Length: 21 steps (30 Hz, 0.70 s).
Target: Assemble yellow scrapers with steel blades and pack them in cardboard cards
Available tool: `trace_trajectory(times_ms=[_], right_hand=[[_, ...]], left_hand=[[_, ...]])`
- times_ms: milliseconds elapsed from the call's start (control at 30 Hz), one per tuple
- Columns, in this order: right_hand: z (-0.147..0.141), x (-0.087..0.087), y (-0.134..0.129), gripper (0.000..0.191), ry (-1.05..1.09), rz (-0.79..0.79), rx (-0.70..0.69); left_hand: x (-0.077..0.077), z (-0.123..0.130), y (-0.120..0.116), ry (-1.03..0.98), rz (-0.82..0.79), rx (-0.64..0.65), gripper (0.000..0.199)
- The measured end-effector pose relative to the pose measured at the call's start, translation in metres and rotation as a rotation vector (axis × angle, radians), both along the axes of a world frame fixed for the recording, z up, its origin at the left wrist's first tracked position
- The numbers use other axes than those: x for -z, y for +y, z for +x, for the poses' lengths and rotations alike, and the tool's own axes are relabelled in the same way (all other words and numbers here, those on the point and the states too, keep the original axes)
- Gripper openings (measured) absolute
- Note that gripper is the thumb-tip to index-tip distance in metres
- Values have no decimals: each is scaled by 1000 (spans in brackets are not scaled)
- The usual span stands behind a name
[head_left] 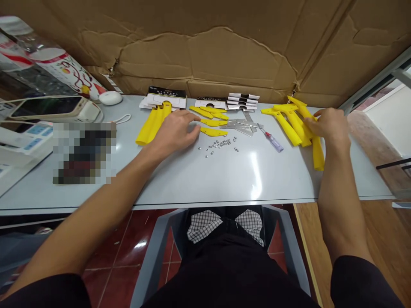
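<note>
My right hand (332,124) is closed around a yellow plastic T-shaped handle (318,156) at the right of the table. Beside it lie several more yellow T-shaped handles (285,124), partly overlapping. My left hand (176,130) rests near the middle with fingers and thumb apart, nothing visible between them. Its fingertips are close to several thin yellow plastic strips (213,131); whether they touch is unclear. Left of that hand stand yellow tubular handles (152,124) side by side. Small screws and nuts (223,143), flat metal blades (245,130) and a screwdriver (272,141) lie between my hands.
Printed cards (210,102) lie in stacks against the cardboard wall (224,55). At left are plastic bottles (67,68), a white mouse (111,98), a phone-like device (48,109) and a blurred-out object (85,154). The table's front edge (224,204) is near my lap.
</note>
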State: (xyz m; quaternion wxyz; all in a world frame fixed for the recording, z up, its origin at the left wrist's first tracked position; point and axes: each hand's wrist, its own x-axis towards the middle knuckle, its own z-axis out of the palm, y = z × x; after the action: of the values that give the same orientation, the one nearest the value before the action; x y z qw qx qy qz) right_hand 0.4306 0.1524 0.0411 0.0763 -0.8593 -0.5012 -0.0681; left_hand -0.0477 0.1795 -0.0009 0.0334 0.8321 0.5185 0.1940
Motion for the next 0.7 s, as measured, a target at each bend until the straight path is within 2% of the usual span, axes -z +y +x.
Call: trace_trajectory(times_ms=[67, 200, 367, 467, 600, 700], right_hand=[[1, 2, 3, 44, 19, -37, -4], [-3, -1, 2, 38, 13, 15, -3], [-24, -17, -11, 32, -6, 270, -49], [-59, -23, -22, 22, 125, 339, -254], [-122, -14, -38, 27, 448, 151, -578], [-161, 0, -51, 34, 618, 62, -775]], left_hand=[[3, -1, 1, -10, 11, 16, 41], [4, -1, 0, -90, 40, 36, 35], [-8, 1, -8, -230, 48, -5, 26], [-15, 5, -12, -388, -45, -27, 33], [-18, 13, -15, -716, -330, -59, 44], [-16, 18, -18, -848, -518, -9, 45]])
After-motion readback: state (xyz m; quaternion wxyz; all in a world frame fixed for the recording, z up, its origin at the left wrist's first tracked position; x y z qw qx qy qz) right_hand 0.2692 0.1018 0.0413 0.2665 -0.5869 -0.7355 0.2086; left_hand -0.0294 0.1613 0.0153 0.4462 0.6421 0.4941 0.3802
